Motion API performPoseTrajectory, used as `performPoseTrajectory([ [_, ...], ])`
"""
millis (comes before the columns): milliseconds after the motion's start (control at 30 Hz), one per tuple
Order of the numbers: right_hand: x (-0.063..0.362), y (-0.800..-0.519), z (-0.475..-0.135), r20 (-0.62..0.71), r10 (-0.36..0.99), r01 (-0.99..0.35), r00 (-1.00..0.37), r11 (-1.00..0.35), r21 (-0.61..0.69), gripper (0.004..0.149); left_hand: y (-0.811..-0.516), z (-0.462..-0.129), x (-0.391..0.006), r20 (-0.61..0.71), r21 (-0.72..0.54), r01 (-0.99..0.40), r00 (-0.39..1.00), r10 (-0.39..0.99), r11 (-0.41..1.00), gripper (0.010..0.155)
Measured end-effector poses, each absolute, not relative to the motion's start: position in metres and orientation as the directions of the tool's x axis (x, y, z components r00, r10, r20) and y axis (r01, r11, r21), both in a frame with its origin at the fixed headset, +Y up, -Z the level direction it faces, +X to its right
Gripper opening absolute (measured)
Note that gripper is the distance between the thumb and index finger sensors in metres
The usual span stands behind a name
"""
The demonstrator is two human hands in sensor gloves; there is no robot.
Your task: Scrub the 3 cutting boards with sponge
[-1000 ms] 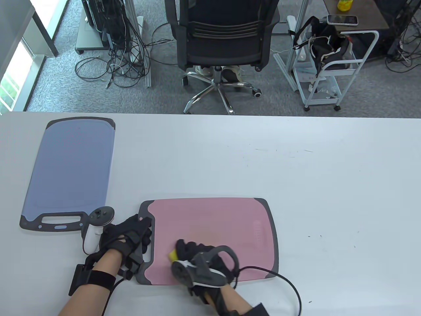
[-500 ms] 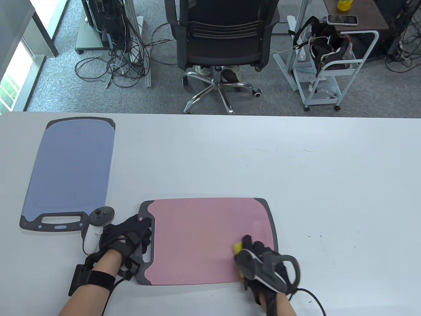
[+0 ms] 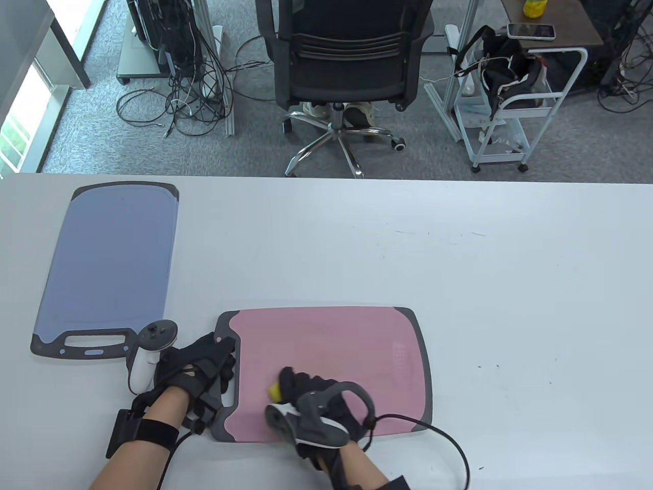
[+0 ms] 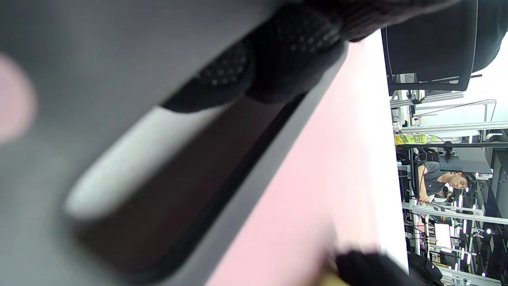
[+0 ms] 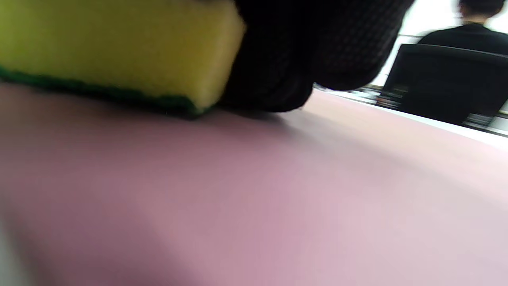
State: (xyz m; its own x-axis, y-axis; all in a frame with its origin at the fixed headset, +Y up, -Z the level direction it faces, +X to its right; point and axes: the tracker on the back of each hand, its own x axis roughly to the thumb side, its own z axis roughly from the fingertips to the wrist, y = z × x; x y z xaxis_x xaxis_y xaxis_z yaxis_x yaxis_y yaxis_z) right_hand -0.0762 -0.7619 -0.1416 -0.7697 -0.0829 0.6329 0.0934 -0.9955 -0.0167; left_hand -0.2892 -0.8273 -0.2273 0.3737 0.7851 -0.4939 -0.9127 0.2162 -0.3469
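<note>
The pink cutting board (image 3: 331, 352) lies long axis left-right, handle leftward. The left hand (image 3: 196, 370) grips that handle; the right hand (image 3: 311, 395) holds the sponge (image 5: 115, 51) on it.

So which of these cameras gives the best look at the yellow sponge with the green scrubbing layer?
The right wrist view: the yellow sponge with the green scrubbing layer fills its upper left, green side down on the pink cutting board. The table view shows only a yellow corner beside the right hand. The left wrist view shows just a blurred sliver at the bottom edge.
</note>
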Motion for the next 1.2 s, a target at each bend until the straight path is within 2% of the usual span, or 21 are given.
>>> performPoseTrajectory([
  [67, -0.097, -0.761, -0.137, 0.658, 0.0, 0.027, -0.753, -0.999, 0.032, 0.069, -0.827, -0.227, -0.289, -0.495, -0.349, -0.913, 0.371, 0.786, 0.212, 0.053],
  [167, -0.085, -0.761, -0.137, 0.647, -0.031, 0.058, -0.762, -0.998, 0.02, 0.068, -0.827, -0.227, -0.289, -0.493, -0.35, -0.913, 0.37, 0.787, 0.21, 0.054],
  [267, -0.023, -0.766, -0.139, 0.53, -0.087, 0.097, -0.843, -0.995, -0.009, 0.068, -0.827, -0.228, -0.29, -0.494, -0.349, -0.913, 0.371, 0.786, 0.212, 0.053],
  [367, 0.058, -0.771, -0.139, 0.369, -0.112, 0.125, -0.923, -0.992, 0.011, 0.068, -0.827, -0.228, -0.289, -0.493, -0.349, -0.913, 0.371, 0.787, 0.212, 0.053],
  [400, 0.101, -0.773, -0.139, 0.254, -0.094, 0.107, -0.963, -0.993, 0.039, 0.068, -0.827, -0.228, -0.29, -0.493, -0.348, -0.913, 0.372, 0.786, 0.214, 0.053],
  [467, 0.152, -0.775, -0.139, 0.09, -0.074, 0.083, -0.993, -0.992, 0.093, 0.068, -0.827, -0.228, -0.29, -0.493, -0.348, -0.913, 0.373, 0.786, 0.215, 0.053],
  [500, 0.173, -0.776, -0.138, 0.016, -0.067, 0.068, -0.998, -0.99, 0.12, 0.068, -0.827, -0.228, -0.29, -0.494, -0.347, -0.913, 0.374, 0.785, 0.216, 0.053],
  [567, 0.188, -0.776, -0.137, -0.016, -0.064, 0.061, -0.998, -0.989, 0.132, 0.068, -0.827, -0.228, -0.289, -0.494, -0.346, -0.912, 0.378, 0.783, 0.222, 0.053],
  [633, 0.17, -0.777, -0.139, 0.02, -0.074, 0.075, -0.997, -0.993, 0.086, 0.068, -0.827, -0.228, -0.29, -0.494, -0.347, -0.911, 0.379, 0.783, 0.222, 0.053],
  [700, 0.139, -0.775, -0.145, 0.151, -0.103, 0.111, -0.983, -0.993, 0.048, 0.068, -0.827, -0.228, -0.29, -0.492, -0.347, -0.911, 0.379, 0.783, 0.223, 0.053],
  [733, 0.104, -0.773, -0.149, 0.264, -0.048, 0.063, -0.963, -0.997, 0.049, 0.069, -0.827, -0.228, -0.29, -0.492, -0.346, -0.911, 0.38, 0.783, 0.225, 0.053],
  [767, 0.091, -0.772, -0.15, 0.294, -0.034, 0.051, -0.955, -0.998, 0.049, 0.069, -0.827, -0.228, -0.29, -0.492, -0.346, -0.911, 0.38, 0.783, 0.224, 0.053],
  [800, 0.059, -0.771, -0.152, 0.361, -0.005, 0.027, -0.933, -0.998, 0.057, 0.069, -0.828, -0.228, -0.29, -0.493, -0.348, -0.911, 0.378, 0.784, 0.22, 0.053],
  [833, 0.036, -0.769, -0.153, 0.416, 0.009, 0.019, -0.909, -0.998, 0.062, 0.069, -0.828, -0.228, -0.29, -0.493, -0.348, -0.911, 0.377, 0.784, 0.22, 0.053],
  [900, -0.035, -0.766, -0.149, 0.583, -0.005, 0.032, -0.813, -0.999, 0.036, 0.07, -0.827, -0.228, -0.289, -0.493, -0.347, -0.911, 0.379, 0.783, 0.223, 0.053],
  [1000, -0.089, -0.762, -0.139, 0.692, -0.006, 0.034, -0.722, -0.999, 0.027, 0.07, -0.827, -0.228, -0.289, -0.493, -0.348, -0.911, 0.378, 0.784, 0.22, 0.053],
  [1100, -0.101, -0.76, -0.133, 0.697, -0.046, 0.075, -0.716, -0.997, 0.011, 0.07, -0.828, -0.228, -0.289, -0.493, -0.35, -0.911, 0.376, 0.784, 0.216, 0.053],
  [1167, -0.086, -0.76, -0.135, 0.682, -0.053, 0.08, -0.73, -0.997, 0.008, 0.07, -0.828, -0.228, -0.289, -0.494, -0.35, -0.911, 0.375, 0.784, 0.216, 0.053],
  [1200, -0.064, -0.761, -0.138, 0.641, -0.07, 0.098, -0.764, -0.995, 0.007, 0.07, -0.828, -0.228, -0.289, -0.494, -0.35, -0.912, 0.375, 0.785, 0.215, 0.053],
])
